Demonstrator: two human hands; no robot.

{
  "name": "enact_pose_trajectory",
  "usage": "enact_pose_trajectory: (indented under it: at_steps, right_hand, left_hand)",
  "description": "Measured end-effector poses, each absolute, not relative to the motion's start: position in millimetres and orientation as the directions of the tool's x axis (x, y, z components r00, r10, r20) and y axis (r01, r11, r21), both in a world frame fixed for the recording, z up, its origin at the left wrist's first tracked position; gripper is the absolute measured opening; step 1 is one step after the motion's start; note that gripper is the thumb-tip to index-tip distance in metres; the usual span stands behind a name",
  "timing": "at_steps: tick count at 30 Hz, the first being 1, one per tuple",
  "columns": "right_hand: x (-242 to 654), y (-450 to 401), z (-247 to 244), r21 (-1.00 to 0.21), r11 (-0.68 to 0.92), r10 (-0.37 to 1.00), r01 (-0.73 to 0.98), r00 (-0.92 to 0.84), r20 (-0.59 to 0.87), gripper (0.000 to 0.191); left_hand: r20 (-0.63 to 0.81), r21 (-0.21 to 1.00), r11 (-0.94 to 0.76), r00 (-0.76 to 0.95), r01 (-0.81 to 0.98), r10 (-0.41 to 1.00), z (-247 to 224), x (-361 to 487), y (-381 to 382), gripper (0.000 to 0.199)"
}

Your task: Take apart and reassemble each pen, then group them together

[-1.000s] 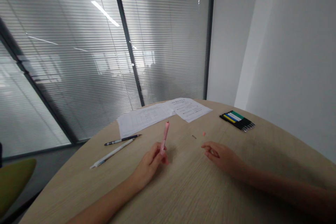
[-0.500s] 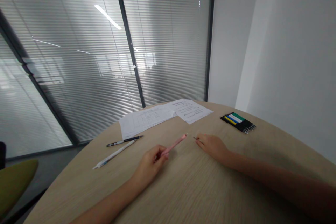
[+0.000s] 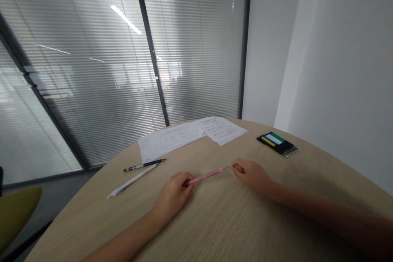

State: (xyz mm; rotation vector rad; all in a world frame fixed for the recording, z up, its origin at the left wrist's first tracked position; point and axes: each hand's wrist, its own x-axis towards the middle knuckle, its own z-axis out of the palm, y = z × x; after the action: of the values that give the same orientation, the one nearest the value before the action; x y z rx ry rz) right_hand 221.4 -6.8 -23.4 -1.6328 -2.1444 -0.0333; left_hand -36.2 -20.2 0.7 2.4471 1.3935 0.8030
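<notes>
My left hand [image 3: 175,191] is closed around the rear of a pink pen [image 3: 206,176], whose front end points right. Pinched in my right hand [image 3: 248,173] is a small greyish piece [image 3: 228,167], too small to name for sure; it looks like a pen tip. This piece meets or nearly touches the front end of the pink pen; I cannot tell whether they are joined. Left of my left hand lie a white pen [image 3: 133,181] and a dark pen [image 3: 145,165], side by side on the wooden table [image 3: 215,221].
Printed paper sheets [image 3: 172,140] lie at the table's far edge. A row of several black pens [image 3: 278,144] with coloured parts lies at the right. Beyond stands a glass partition with blinds [image 3: 196,49]. A green chair [image 3: 18,217] is at lower left.
The pink pen has swung lower and more level, its front end moving right and down. My right hand has shifted slightly, and the gap between pen and small piece has nearly closed.
</notes>
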Motion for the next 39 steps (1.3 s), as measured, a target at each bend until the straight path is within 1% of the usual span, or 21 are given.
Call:
enact_pose_trajectory:
  at_steps: [2,4,7,9,14,19,24,30,36,39]
  right_hand:
    - [224.7,-13.0,-26.0,-0.281,0.336,0.902,0.899,-0.222,0.370,0.016]
    - [226.9,-18.0,-27.9,-0.290,0.350,0.893,0.891,-0.225,0.389,0.018]
    - [227.9,-21.7,-27.8,-0.291,0.356,0.883,0.888,-0.217,0.416,0.021]
    - [227.9,-22.2,-27.0,-0.296,0.386,0.873,0.874,-0.243,0.423,0.022]
    - [228.4,-22.8,-28.5,-0.259,0.416,0.859,0.872,-0.283,0.427,0.023]
    - [228.0,-25.4,-29.6,-0.203,0.422,0.845,0.883,-0.302,0.442,0.024]
    - [227.4,-26.7,-27.8,-0.149,0.451,0.828,0.880,-0.349,0.439,0.024]
    - [227.8,-24.7,-30.5,-0.143,0.475,0.808,0.868,-0.365,0.462,0.025]
    - [227.0,-25.3,-29.6,-0.155,0.450,0.834,0.880,-0.352,0.425,0.024]
    - [227.6,-24.7,-30.5,-0.160,0.445,0.834,0.881,-0.343,0.432,0.024]
  left_hand:
    - [0.355,0.417,-0.533,0.408,0.736,0.841,0.7,-35.9,-20.1,0.013]
    - [0.354,0.383,-0.538,0.419,0.750,0.836,2.0,-35.2,-20.9,0.013]
    - [0.348,0.305,-0.557,0.454,0.773,0.820,4.9,-33.5,-23.6,0.013]
    - [0.354,0.252,-0.573,0.477,0.780,0.805,6.3,-32.3,-25.6,0.013]
    - [0.366,0.170,-0.589,0.504,0.790,0.782,6.8,-30.9,-27.6,0.012]
    - [0.356,0.142,-0.597,0.521,0.790,0.775,5.8,-31.8,-27.5,0.011]
    - [0.393,0.129,-0.614,0.529,0.778,0.752,3.1,-32.9,-26.9,0.011]
    - [0.366,0.099,-0.582,0.515,0.807,0.775,4.8,-31.7,-27.8,0.011]
    - [0.350,0.149,-0.578,0.504,0.802,0.789,6.1,-31.7,-28.6,0.012]
    - [0.352,0.160,-0.582,0.505,0.797,0.788,5.3,-32.4,-28.1,0.012]
